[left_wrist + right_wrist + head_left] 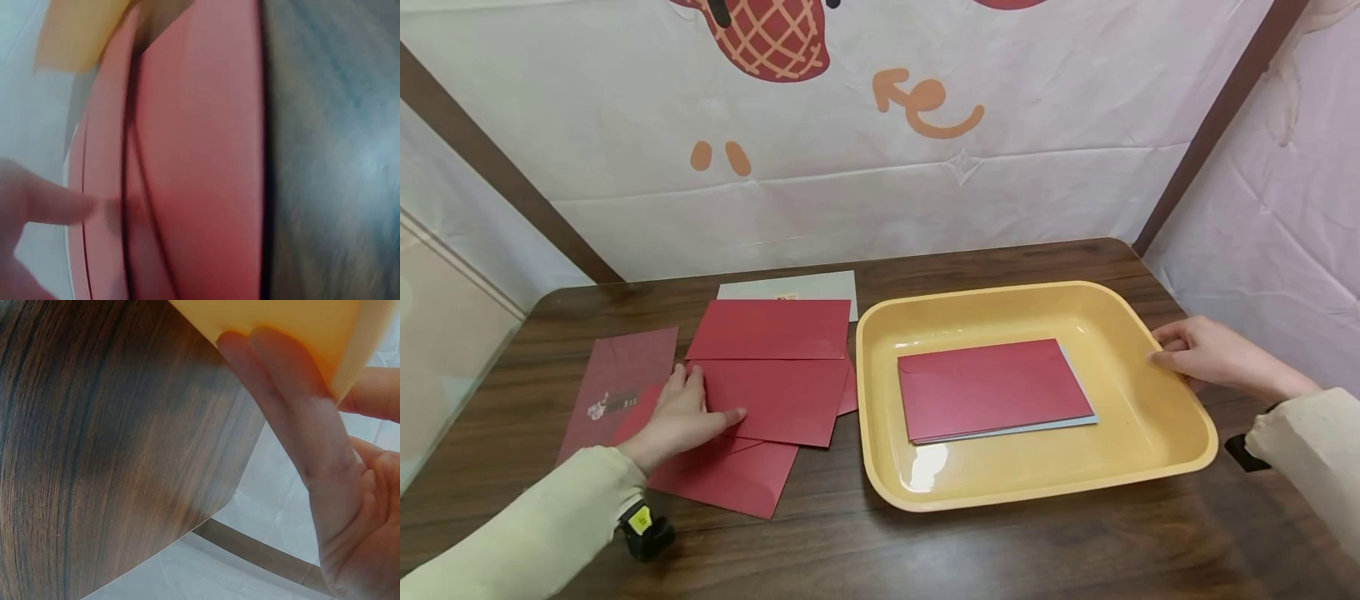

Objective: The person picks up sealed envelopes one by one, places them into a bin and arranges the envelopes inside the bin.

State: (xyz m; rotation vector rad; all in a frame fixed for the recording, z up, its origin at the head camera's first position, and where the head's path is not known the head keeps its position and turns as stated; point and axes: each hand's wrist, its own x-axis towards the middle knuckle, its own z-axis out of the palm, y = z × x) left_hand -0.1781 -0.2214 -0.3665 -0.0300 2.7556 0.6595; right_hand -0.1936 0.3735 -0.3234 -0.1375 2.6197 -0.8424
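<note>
My left hand (681, 417) rests on a red envelope (775, 400) left of the tray, its fingers spread at the left end and its thumb lying on the paper. In the left wrist view, the thumb (56, 203) touches the red surface. More red envelopes overlap around it, one with a flap line (745, 475) nearer me. My right hand (1217, 354) grips the right rim of a yellow tray (1037, 483), thumb inside, with fingers (294, 375) against its outer side. Inside the tray lies a red envelope (992, 387) over a light blue one (1078, 421).
A dull red printed envelope (621, 392) lies at the far left. Behind the red pile is a white envelope (820, 285) with a small stamp-like picture. A white patterned curtain (880, 208) hangs behind the wood-grain table (962, 550).
</note>
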